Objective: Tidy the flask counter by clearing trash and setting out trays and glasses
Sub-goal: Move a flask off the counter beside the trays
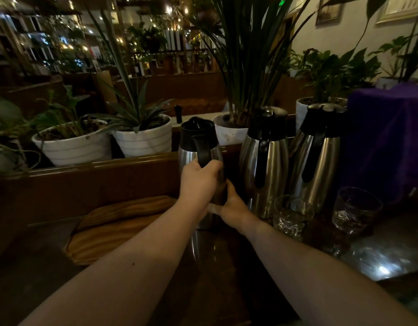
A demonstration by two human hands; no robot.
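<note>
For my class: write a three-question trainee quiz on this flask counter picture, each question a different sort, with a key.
1. True or false: the left hand grips the handle of the leftmost flask.
2. How many steel flasks stand on the counter?
3. The glasses stand: A) left of the flasks, B) in front of the right-hand flasks, C) in the wooden tray.

Key: 1 true; 2 three; 3 B.

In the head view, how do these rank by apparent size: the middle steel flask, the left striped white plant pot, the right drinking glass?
1. Middle steel flask
2. Left striped white plant pot; it stands farther back, so the ranking is unsure.
3. Right drinking glass
</note>
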